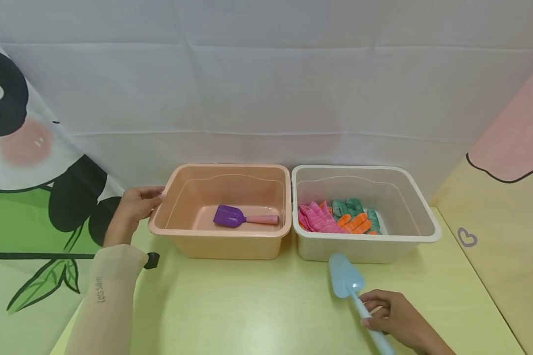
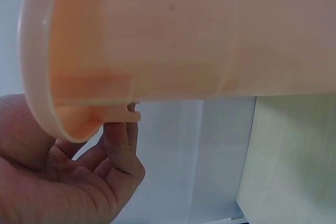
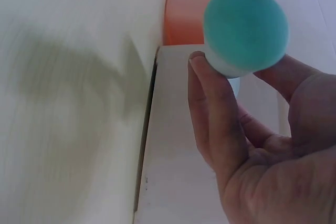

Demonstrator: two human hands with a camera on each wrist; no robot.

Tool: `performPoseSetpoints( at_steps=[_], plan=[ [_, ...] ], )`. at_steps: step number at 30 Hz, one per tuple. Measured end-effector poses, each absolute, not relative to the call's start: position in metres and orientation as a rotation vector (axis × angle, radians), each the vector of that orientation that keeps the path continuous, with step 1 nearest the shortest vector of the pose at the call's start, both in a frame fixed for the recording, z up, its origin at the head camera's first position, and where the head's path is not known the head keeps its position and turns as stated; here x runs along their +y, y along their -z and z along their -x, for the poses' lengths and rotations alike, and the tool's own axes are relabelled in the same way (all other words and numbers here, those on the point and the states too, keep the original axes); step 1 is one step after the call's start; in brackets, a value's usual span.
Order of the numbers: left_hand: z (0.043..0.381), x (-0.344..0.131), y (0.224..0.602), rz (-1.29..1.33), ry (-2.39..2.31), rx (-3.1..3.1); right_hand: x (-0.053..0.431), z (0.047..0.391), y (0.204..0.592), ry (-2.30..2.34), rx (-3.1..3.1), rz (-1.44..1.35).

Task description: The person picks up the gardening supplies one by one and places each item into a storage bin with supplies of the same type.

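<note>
My left hand (image 1: 135,209) grips the left rim of a peach plastic bin (image 1: 231,246); in the left wrist view its fingers (image 2: 123,153) curl up under the lip. Inside that bin lies a small shovel (image 1: 230,216) with a purple scoop and pink handle. My right hand (image 1: 393,315) holds a light blue trowel (image 1: 344,276) by its handle, blade pointing away towards the white bin (image 1: 346,251). From the right wrist view, the round end of the trowel's handle (image 3: 245,30) shows between thumb and fingers.
The white bin stands right beside the peach one and contains pink gloves (image 1: 322,218), orange gloves (image 1: 357,224) and green gloves (image 1: 347,209). Both bins sit on a pale yellow-green table (image 1: 248,305), close to a white cloth backdrop (image 1: 266,88). Printed cloths hang at both sides.
</note>
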State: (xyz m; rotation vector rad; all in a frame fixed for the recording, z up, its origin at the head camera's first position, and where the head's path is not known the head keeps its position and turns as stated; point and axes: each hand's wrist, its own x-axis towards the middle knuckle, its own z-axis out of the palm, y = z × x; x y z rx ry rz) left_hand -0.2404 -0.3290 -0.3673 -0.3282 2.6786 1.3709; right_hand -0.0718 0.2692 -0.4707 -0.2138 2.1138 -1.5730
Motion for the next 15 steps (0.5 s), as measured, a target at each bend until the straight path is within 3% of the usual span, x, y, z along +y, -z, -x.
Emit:
performPoseSetpoints(
  at_steps=[15],
  plan=[
    [0.241, -0.329, 0.368, 0.348, -1.369, 2.672, 0.252, 0.081, 0.459, 1.493, 2.156, 0.291]
  ],
)
